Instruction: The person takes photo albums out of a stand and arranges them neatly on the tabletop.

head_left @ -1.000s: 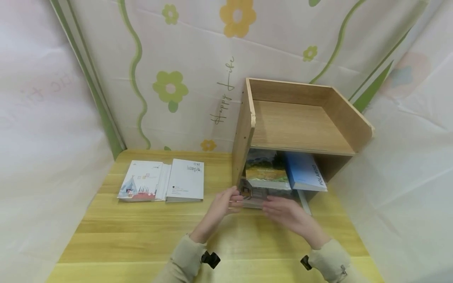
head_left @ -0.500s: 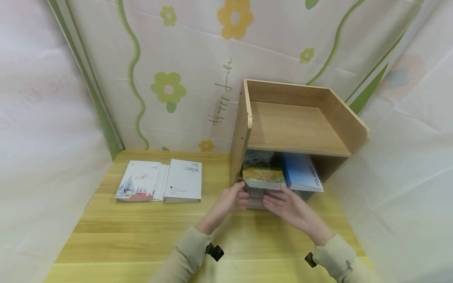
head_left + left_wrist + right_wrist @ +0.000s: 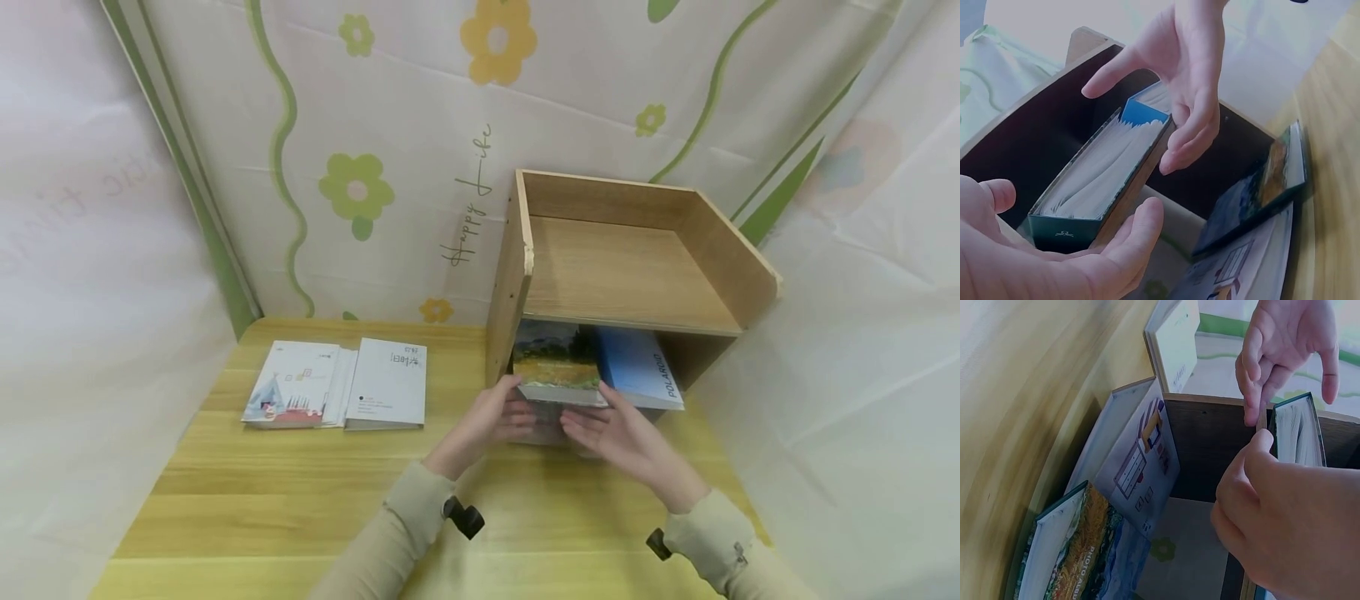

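A photo album with a landscape-painting cover (image 3: 558,367) lies on the cabinet's middle level, its front end sticking out. My left hand (image 3: 491,421) is at its front left corner, fingers beneath. At the front right corner is my right hand (image 3: 630,442), fingers under the edge. In the left wrist view, the album's pages (image 3: 1107,165) face up between the left hand (image 3: 1079,262) and the right hand (image 3: 1185,81), and both thumbs stand off it. A blue POLAROID album (image 3: 641,367) lies to its right.
The wooden cabinet (image 3: 622,267) surrounds the work. On its lower level are another painting-cover album (image 3: 1085,550) and a pale illustrated album (image 3: 1138,459). To the left on the table (image 3: 300,500) lie a tent-picture album (image 3: 292,383) and a white album (image 3: 387,383).
Both hands have moved up and in to the front corners of the landscape-cover album. The right hand's thumb has reached its edge. The other albums have stayed in place.
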### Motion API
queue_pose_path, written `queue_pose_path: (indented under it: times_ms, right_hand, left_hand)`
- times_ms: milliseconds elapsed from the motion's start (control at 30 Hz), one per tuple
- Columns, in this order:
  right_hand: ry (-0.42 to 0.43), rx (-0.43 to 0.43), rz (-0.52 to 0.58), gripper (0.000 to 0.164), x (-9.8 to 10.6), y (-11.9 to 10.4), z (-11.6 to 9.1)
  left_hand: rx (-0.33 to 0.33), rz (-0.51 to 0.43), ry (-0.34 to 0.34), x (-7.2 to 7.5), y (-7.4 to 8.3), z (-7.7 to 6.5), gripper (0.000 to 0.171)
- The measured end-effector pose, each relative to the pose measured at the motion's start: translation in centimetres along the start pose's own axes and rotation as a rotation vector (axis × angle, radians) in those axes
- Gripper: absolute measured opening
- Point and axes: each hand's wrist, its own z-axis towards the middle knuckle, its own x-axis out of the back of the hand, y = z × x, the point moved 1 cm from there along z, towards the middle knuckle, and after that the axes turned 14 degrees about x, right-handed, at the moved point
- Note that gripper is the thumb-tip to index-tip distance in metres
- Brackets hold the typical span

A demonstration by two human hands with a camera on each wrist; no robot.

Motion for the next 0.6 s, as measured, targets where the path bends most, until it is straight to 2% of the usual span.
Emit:
queue_pose_path:
  times_ms: [133,367,500,600]
  right_hand:
    - [0.022,-0.001,0.033,0.100,0.0,-0.1,0.3]
    - [0.052,0.006,0.066,0.101,0.1,-0.3,0.6]
    - [0.068,0.012,0.047,0.101,-0.1,-0.4,0.8]
    - [0.081,0.013,0.030,0.094,-0.4,-0.4,0.9]
  left_hand:
    - [0.010,-0.054,-0.029,-0.1,0.1,0.4,0.084]
    - [0.009,-0.084,-0.055,-0.2,0.3,0.7,0.061]
    - [0.008,-0.112,-0.076,-0.2,0.4,0.9,0.059]
    - [0.022,-0.156,-0.087,-0.3,0.4,1.3,0.058]
